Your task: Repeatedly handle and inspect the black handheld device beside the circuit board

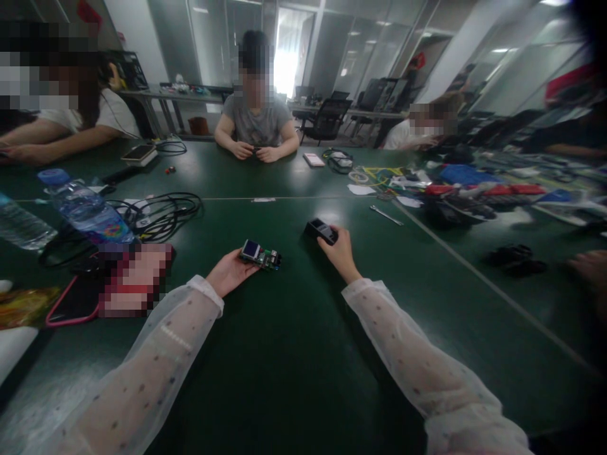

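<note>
A small green circuit board with a screen (260, 254) rests in my left hand (231, 272), its connector end pointing right. My left fingers lie under and along the board's near side. My right hand (342, 251) grips a black rectangular case (321, 231) by its right end, thumb on the near side and fingers on the far side. Board and case are apart, both over the green table (284, 354). Whether the case touches the tabletop is hard to tell.
Bottles (90, 212), black cables (165, 212) and a phone (76, 297) lie at the left. A wrench (386, 215) and a cluttered pile of cables and tools (465, 189) are at the right. A person (257, 123) sits opposite; others sit at both sides.
</note>
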Available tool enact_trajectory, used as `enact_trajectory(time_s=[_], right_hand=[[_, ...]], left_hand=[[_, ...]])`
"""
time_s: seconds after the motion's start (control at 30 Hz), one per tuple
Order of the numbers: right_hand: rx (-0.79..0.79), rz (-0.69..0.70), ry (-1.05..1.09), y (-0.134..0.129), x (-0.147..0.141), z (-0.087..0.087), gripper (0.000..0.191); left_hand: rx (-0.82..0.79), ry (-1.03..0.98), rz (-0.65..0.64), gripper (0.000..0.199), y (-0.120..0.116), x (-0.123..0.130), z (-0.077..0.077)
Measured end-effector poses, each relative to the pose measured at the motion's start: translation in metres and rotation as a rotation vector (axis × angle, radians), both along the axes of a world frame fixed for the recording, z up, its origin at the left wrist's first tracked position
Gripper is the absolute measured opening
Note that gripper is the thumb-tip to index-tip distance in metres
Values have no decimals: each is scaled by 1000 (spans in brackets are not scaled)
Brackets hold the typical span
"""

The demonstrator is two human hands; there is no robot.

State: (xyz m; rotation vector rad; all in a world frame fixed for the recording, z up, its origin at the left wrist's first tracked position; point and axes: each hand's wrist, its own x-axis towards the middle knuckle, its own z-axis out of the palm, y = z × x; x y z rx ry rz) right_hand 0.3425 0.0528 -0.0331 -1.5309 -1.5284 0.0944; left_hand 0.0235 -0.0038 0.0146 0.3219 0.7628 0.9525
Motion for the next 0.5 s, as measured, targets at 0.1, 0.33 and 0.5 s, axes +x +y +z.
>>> enact_trajectory(time_s=[0.1,0.33,0.5], right_hand=[[-6,3,-21,0,0,-1,48],[-14,10,-59,0,0,-2,51],[-17,8,-68,0,0,-2,51]], left_hand=[[-6,-17,-5,39,-1,0,1],[-14,-14,1,38,-3,1,4],[-3,-8,0,36,-2,2,4]])
